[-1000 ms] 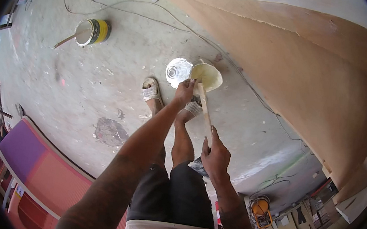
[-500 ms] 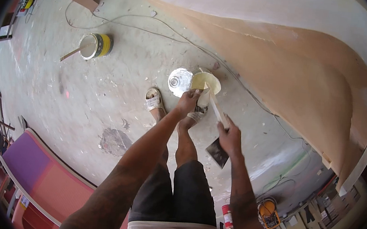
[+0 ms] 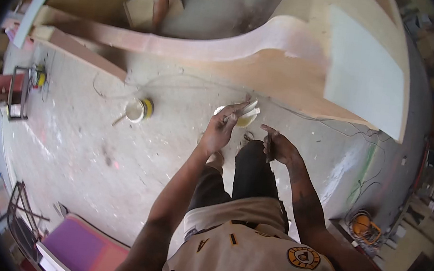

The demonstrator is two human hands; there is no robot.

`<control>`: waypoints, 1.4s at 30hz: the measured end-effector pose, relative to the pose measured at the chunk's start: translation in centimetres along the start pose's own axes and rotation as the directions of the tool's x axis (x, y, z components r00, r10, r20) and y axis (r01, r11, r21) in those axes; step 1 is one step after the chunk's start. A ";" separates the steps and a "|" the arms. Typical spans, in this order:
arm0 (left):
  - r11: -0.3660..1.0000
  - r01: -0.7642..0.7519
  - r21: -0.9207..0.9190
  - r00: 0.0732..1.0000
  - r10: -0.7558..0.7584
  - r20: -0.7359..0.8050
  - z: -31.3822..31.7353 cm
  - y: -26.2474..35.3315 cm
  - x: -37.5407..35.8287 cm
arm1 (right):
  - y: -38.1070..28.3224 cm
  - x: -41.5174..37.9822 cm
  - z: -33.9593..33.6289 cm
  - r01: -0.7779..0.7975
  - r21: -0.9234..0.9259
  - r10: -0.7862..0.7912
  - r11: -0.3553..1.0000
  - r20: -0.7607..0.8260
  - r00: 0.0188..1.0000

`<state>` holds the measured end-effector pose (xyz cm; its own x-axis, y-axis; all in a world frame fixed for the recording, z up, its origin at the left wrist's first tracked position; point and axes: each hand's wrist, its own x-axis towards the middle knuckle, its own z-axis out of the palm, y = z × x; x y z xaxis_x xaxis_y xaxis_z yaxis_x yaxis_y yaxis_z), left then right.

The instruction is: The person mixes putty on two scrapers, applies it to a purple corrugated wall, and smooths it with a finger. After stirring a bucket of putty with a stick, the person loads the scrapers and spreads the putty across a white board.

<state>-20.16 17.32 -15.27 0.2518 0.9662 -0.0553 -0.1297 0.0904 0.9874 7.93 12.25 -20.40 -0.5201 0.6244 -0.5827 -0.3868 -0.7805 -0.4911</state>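
Observation:
My left hand point(image 3: 221, 129) is wrapped round a pale scraper point(image 3: 249, 108) with whitish paste on it, above an open tub of yellowish filler point(image 3: 245, 118) on the floor. To its right, my right hand point(image 3: 281, 146) holds a dark flat scraper point(image 3: 268, 147), seen nearly edge-on over my right knee. The two hands are apart. My left hand and its scraper partly cover the tub.
A long curved wooden structure point(image 3: 266, 69) spans the floor ahead, with another person's leg point(image 3: 161, 5) behind it. A yellow-banded can point(image 3: 147, 108) with a stick stands left. Cables point(image 3: 329, 124) run along the floor. A purple-pink panel point(image 3: 78, 245) lies lower left.
The view has lifted, showing more of the curved structure and another person. My hands have moved apart from the tub, and the dark scraper has turned nearly edge-on.

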 end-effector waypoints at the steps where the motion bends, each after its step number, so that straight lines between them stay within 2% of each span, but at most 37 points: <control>1: 0.999 -0.035 0.018 0.999 0.035 0.025 -0.1 3.6 -0.5 | -1.5 -1.6 2.7 0.091 0.084 -0.103 0.992 0.142 0.985; 2: 0.977 -0.172 0.123 0.985 0.167 0.051 -0.1 7.0 -0.9 | -3.0 -3.5 5.6 0.091 0.089 -0.090 0.992 -0.020 0.996; 3: 0.926 -0.308 0.217 0.951 0.295 0.090 -0.1 10.0 -1.2 | -4.2 -4.4 8.0 0.139 0.079 -0.139 0.987 -0.005 0.990; 5: 0.899 -0.363 0.244 0.931 0.338 0.137 0.7 16.0 -2.6 | -5.0 -6.6 11.4 0.217 0.127 -0.210 0.968 -0.063 0.976; 7: 0.868 -0.420 0.265 0.905 0.380 0.191 0.9 19.3 -4.1 | -5.8 -7.2 14.3 0.270 0.162 -0.271 0.949 -0.011 0.962; 9: 0.715 -0.601 0.357 0.799 0.550 0.245 1.8 20.9 -5.0 | -6.5 -7.7 18.1 0.267 0.332 -0.258 0.905 -0.071 0.964; 10: 0.646 -0.658 0.386 0.752 0.579 0.315 1.8 21.7 -5.2 | -6.8 -7.9 19.8 0.237 0.434 -0.270 0.869 0.015 0.963; 11: 0.627 -0.688 0.366 0.726 0.593 0.349 2.0 22.7 -5.7 | -6.8 -8.5 21.5 0.268 0.426 -0.303 0.864 0.014 0.953; 14: 0.544 -0.691 0.476 0.720 0.580 0.381 2.0 24.2 -7.3 | -6.3 -8.9 24.6 0.318 0.426 -0.374 0.847 0.052 0.926; 15: 0.527 -0.712 0.463 0.700 0.585 0.410 1.5 24.5 -7.8 | -6.6 -9.4 26.0 0.347 0.435 -0.407 0.831 0.049 0.912; 17: 0.558 -0.623 0.548 0.777 0.518 0.357 1.3 25.0 -8.9 | -7.0 -11.0 28.2 0.398 0.379 -0.435 0.835 0.011 0.901; 18: 0.521 -0.610 0.597 0.784 0.509 0.356 1.4 25.4 -9.3 | -6.9 -11.6 28.4 0.401 0.370 -0.432 0.838 0.001 0.902; 22: 0.584 -0.517 0.625 0.850 0.439 0.293 1.3 24.8 -9.9 | -8.1 -12.6 28.8 0.384 0.251 -0.380 0.889 -0.066 0.923; 25: 0.609 -0.449 0.654 0.885 0.405 0.231 2.0 24.8 -10.4 | -7.9 -13.0 28.5 0.421 0.246 -0.410 0.873 -0.096 0.907; 26: 0.618 -0.440 0.651 0.887 0.410 0.212 2.3 25.0 -10.6 | -7.9 -12.9 28.1 0.445 0.248 -0.420 0.861 -0.150 0.895; 28: 0.883 -0.280 0.377 0.960 0.265 0.094 2.8 25.1 -10.9 | -8.7 -13.1 28.0 0.468 0.235 -0.425 0.852 -0.212 0.880; 29: 0.888 -0.276 0.367 0.961 0.263 0.086 2.8 24.5 -10.9 | -8.9 -13.4 28.0 0.526 0.274 -0.484 0.805 -0.209 0.850; 30: 0.762 -0.303 0.573 0.952 0.264 0.153 2.6 23.3 -10.9 | -9.1 -13.9 27.9 0.578 0.317 -0.539 0.752 -0.210 0.816; 31: 0.586 -0.324 0.743 0.945 0.244 0.219 2.5 22.0 -11.0 | -9.5 -14.4 27.6 0.573 0.316 -0.531 0.756 -0.214 0.820; 33: 0.592 -0.299 0.749 0.953 0.218 0.209 3.4 18.9 -11.4 | -10.7 -15.5 26.6 0.625 0.103 -0.601 0.774 -0.190 0.776; 34: 0.793 -0.249 0.556 0.967 0.236 0.096 4.0 17.8 -11.3 | -11.1 -16.2 26.5 0.650 -0.235 -0.690 0.723 -0.191 0.698; 35: 0.930 -0.199 0.311 0.977 0.214 -0.018 4.6 16.6 -11.5 | -11.7 -17.4 26.4 0.644 -0.222 -0.681 0.732 -0.193 0.707; 36: 0.977 0.100 -0.188 0.977 -0.133 -0.170 6.9 19.1 -11.8 | -12.5 -18.9 26.6 0.654 -0.532 -0.765 0.538 0.017 0.644; 37: 0.977 0.113 -0.182 0.973 -0.146 -0.180 7.4 20.0 -11.0 | -13.1 -19.9 26.5 0.622 -0.745 -0.759 0.242 0.254 0.600; 38: 0.781 0.221 -0.585 0.948 -0.313 -0.058 7.7 20.7 -10.0 | -13.3 -20.3 25.9 0.620 -0.781 -0.768 -0.078 0.443 0.462; 39: 0.420 0.287 -0.861 0.911 -0.398 0.110 7.9 20.8 -9.5 | -13.9 -20.8 25.8 0.632 -0.773 -0.761 -0.062 0.447 0.471; 40: 0.332 0.364 -0.870 0.906 -0.342 0.249 8.1 20.6 -8.8 | -14.7 -21.3 25.8 0.712 -0.655 -0.653 -0.254 0.659 0.373; 41: 0.193 0.376 -0.906 0.879 -0.385 0.283 8.9 20.5 -8.6 | -15.4 -21.6 25.5 0.769 -0.484 -0.500 -0.417 0.829 0.250; 42: 0.211 0.387 -0.898 0.891 -0.336 0.305 9.8 20.2 -8.0 | -15.7 -21.8 24.6 0.787 -0.466 -0.491 -0.404 0.836 0.243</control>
<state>-15.43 9.05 6.55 0.5604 0.7569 -0.3363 -0.7910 0.6095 0.0539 6.58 10.12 15.95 -0.5731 0.5101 0.6414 0.1021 0.8210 -0.5617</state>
